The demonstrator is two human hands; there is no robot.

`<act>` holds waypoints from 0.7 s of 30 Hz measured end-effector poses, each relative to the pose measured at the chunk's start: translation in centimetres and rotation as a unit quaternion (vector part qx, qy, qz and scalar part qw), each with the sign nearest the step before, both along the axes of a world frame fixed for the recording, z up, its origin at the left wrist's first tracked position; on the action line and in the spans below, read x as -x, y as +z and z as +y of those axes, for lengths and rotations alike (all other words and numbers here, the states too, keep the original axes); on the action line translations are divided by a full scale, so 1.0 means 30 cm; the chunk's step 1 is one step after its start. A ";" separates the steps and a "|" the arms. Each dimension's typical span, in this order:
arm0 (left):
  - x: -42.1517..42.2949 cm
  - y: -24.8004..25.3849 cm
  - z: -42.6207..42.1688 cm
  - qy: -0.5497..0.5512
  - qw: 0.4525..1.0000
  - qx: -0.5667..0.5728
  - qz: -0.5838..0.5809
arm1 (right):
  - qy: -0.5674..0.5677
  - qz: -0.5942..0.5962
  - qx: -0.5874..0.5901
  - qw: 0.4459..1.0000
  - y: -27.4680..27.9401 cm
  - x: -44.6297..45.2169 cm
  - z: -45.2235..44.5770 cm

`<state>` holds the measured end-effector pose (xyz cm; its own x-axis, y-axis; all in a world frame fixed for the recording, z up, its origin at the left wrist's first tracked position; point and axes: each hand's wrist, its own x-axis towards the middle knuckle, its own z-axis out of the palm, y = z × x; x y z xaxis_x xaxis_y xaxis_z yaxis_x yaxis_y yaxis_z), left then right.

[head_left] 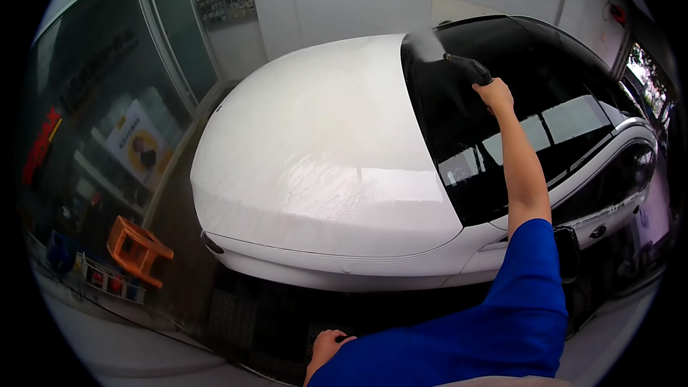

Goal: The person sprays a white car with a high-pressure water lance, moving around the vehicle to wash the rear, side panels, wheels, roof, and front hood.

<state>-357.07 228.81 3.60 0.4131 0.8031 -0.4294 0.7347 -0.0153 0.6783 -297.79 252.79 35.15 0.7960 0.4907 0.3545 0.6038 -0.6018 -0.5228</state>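
Observation:
My right hand [494,94] is stretched out over the dark windshield [487,129] of a white car, closed around the grip of a black spray gun [469,68]. A white mist [424,44] leaves its nozzle toward the far lower corner of the glass. Wet streaks and a water film cover the white hood [322,150]. Low in the view, my left hand [327,351] is near my body with its fingers curled in. Something dark shows at those fingers, but I cannot make out what it is.
The side mirror [567,254] juts out beside my right sleeve. An orange stool [140,249] stands on the floor at left, near a rack [107,279] with bottles. A glass door [179,29] is behind. Dark floor grating [251,322] lies along the car's near side.

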 end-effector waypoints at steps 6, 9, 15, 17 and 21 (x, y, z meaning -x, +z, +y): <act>0.027 -0.065 0.043 -0.075 0.996 0.032 -0.028 | 0.158 0.129 0.034 0.978 -0.072 0.296 -0.263; 0.072 -0.059 0.065 -0.109 0.992 0.057 -0.040 | 0.189 0.185 0.056 0.963 -0.083 0.481 -0.487; 0.191 -0.143 0.059 -0.183 0.981 0.051 -0.036 | 0.045 -0.039 0.073 0.996 -0.147 0.792 -0.946; 0.226 -0.188 0.053 -0.234 0.970 0.041 -0.043 | 0.048 -0.033 0.095 0.994 -0.143 0.971 -1.086; 0.235 -0.224 -0.007 -0.332 0.939 0.018 -0.082 | 0.116 0.154 0.035 0.981 -0.204 1.193 -1.358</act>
